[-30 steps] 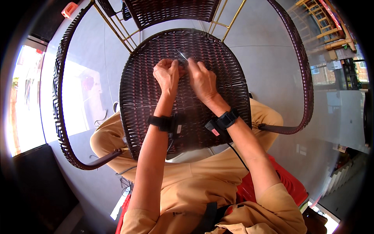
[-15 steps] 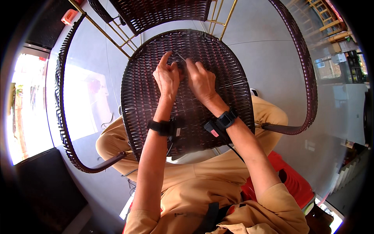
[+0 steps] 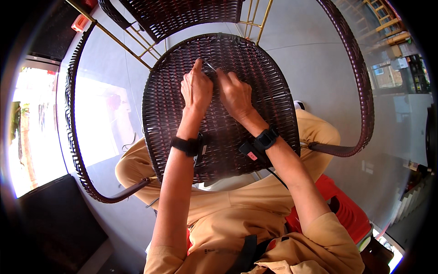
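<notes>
A dark brown woven wicker chair seat [image 3: 246, 132] lies in front of me, its strands running in close rows. My right hand [image 3: 235, 93] is closed around a thin metal rod-like tool [image 3: 209, 65], whose far end points up and left toward the weave; its handle is hidden in my fist. My left hand [image 3: 197, 89] rests over the seat just left of it, index finger stretched forward with its tip beside the tool's far end. The other left fingers are bent and partly hidden underneath; I see nothing held in them.
The wicker backrest [image 3: 182, 16] rises at the far side, with gold metal bars [image 3: 137, 48] beside it. Curved wrapped armrests [image 3: 362, 91] loop around both sides. A red plastic stool [image 3: 346, 214] is under me, and a dark panel [image 3: 59, 223] stands at lower left.
My left hand has turned over slightly, and its index finger has straightened toward the tool's end. My right hand with the tool stays nearly in place.
</notes>
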Tool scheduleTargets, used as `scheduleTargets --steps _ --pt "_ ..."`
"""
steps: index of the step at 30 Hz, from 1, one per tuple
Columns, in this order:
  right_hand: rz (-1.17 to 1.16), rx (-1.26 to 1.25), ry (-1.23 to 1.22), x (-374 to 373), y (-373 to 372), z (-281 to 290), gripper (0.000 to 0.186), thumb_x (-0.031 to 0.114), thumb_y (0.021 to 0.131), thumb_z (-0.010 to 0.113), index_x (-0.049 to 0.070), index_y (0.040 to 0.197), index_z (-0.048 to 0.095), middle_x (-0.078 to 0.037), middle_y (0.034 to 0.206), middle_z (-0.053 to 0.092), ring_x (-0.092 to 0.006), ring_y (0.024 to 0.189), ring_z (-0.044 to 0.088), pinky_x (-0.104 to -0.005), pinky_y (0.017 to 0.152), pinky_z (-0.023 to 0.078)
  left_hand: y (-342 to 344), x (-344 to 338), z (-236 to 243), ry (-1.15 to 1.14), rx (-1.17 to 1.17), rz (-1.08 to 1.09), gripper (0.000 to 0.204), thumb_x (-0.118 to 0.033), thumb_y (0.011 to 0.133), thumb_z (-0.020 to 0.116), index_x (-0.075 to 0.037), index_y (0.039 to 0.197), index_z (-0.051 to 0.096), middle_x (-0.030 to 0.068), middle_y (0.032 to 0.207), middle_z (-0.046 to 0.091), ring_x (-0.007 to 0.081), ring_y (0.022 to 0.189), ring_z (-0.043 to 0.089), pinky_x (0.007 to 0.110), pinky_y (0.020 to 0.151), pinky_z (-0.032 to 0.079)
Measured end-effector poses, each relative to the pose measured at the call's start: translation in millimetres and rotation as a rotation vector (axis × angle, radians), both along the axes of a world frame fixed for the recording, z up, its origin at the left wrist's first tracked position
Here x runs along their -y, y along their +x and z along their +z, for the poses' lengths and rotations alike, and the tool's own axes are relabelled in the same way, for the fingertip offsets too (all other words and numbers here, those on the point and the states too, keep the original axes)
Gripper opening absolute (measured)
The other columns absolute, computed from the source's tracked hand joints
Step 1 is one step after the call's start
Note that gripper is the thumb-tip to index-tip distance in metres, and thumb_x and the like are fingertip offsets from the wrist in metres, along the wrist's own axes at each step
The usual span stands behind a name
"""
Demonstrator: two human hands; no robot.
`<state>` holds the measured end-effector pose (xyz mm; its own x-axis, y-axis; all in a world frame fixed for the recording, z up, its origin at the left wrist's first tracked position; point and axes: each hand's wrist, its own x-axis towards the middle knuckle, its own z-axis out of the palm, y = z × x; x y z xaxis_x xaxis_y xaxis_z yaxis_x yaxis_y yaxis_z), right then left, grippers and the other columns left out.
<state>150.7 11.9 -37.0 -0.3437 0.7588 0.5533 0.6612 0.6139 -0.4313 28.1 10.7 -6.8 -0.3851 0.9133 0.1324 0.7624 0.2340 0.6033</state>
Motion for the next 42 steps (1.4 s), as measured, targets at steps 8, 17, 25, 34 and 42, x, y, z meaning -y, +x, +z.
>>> scheduleTargets --steps 8,17,25,34,42 --pt "-0.007 -0.026 0.002 -2 -2 2 0.036 0.002 0.077 0.058 0.003 0.113 0.059 -0.011 0.079 0.057 -0.0287 0.057 0.061 -0.0371 0.049 0.05 -2 15 -6 0.152 0.505 0.112 0.029 -0.009 0.086 0.061 0.004 0.108 0.048 0.0188 0.067 0.063 0.0227 0.054 0.064 0.037 0.055 0.052" --pt "-0.011 -0.07 0.026 -2 -3 1 0.025 0.011 0.087 0.057 0.004 0.111 0.06 -0.011 0.076 0.057 -0.0297 0.055 0.06 -0.0381 0.047 0.048 -7 19 -9 0.197 1.113 0.255 0.018 -0.001 0.083 0.064 0.011 0.093 0.055 0.016 0.075 0.066 0.0201 0.058 0.066 0.027 0.053 0.057" --pt "-0.01 -0.061 0.024 -1 -1 -1 0.03 0.005 0.082 0.057 0.004 0.112 0.06 -0.011 0.078 0.056 -0.0299 0.057 0.06 -0.0385 0.049 0.049 2 14 -8 0.23 1.053 0.335 0.015 0.006 0.078 0.065 0.01 0.093 0.061 0.0148 0.082 0.066 0.0198 0.065 0.067 0.025 0.06 0.057" --pt "-0.001 -0.047 0.004 -1 0 -1 0.035 0.003 0.079 0.057 0.004 0.114 0.06 -0.011 0.079 0.056 -0.0297 0.057 0.06 -0.0386 0.05 0.049 3 -1 0 0.202 0.977 0.378 0.011 0.008 0.076 0.064 0.006 0.084 0.058 0.0112 0.075 0.064 0.0175 0.06 0.065 0.025 0.054 0.056" --pt "-0.03 -0.016 -0.03 -2 -3 7 0.026 0.007 0.082 0.057 0.005 0.108 0.061 -0.012 0.078 0.057 -0.0313 0.059 0.061 -0.0394 0.051 0.049 -8 -4 -17 0.202 0.902 0.296 0.011 0.007 0.076 0.065 0.005 0.082 0.056 0.0117 0.073 0.064 0.0182 0.059 0.065 0.025 0.053 0.056"
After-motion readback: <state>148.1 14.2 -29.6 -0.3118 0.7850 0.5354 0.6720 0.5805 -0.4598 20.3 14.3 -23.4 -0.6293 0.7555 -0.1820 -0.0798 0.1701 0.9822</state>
